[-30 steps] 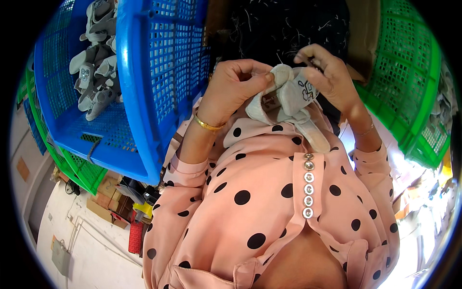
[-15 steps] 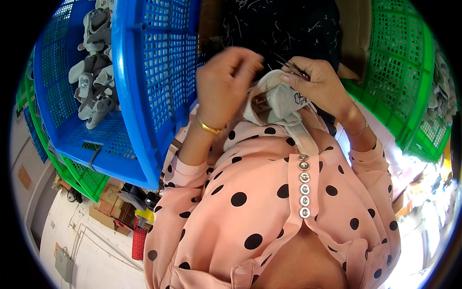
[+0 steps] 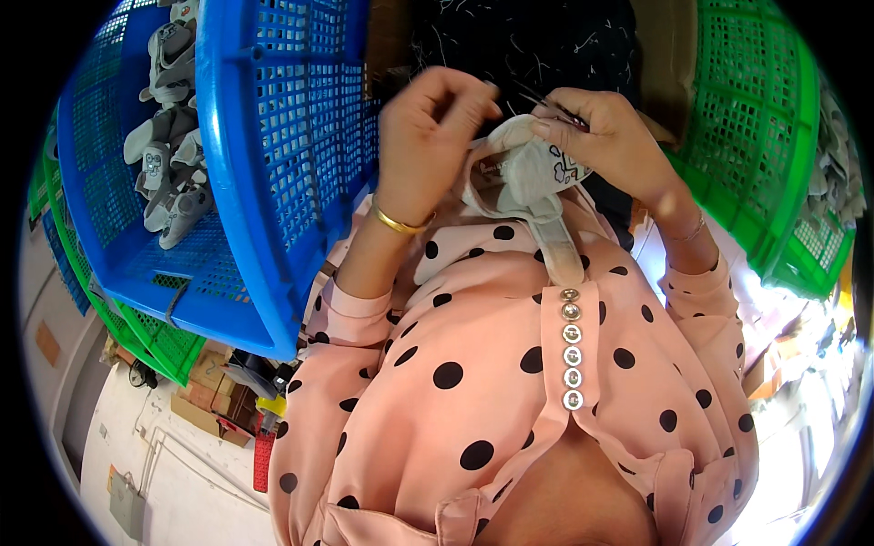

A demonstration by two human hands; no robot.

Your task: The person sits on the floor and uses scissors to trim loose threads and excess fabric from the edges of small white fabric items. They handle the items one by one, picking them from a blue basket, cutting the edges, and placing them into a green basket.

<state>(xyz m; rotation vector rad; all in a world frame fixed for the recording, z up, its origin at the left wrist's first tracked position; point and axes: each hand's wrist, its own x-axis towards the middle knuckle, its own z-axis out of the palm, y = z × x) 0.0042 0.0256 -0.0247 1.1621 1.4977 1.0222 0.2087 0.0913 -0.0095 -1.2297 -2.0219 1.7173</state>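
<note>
A pale grey fabric shoe upper (image 3: 526, 173) with a printed outline pattern and a long strap hangs before my chest. My right hand (image 3: 605, 136) is closed on its top edge. The same hand grips small scissors (image 3: 566, 113), their thin blades pointing left, most of the handle hidden in the palm. My left hand (image 3: 432, 136), with a gold bangle on the wrist, is raised just left of the upper. Its thumb and fingers are pinched together; whatever lies between them is too small to make out.
A blue plastic basket (image 3: 228, 182) at left holds several grey shoe uppers (image 3: 173, 136). At right stands a green basket (image 3: 742, 136) with more grey pieces beyond it. Black cloth (image 3: 528, 55) strewn with thread ends lies ahead, beside cardboard (image 3: 669, 64).
Both hands and the shoe upper have shifted slightly up and away from my chest. The upper has turned a little, showing more of its printed pattern. The left hand stays pinched.
</note>
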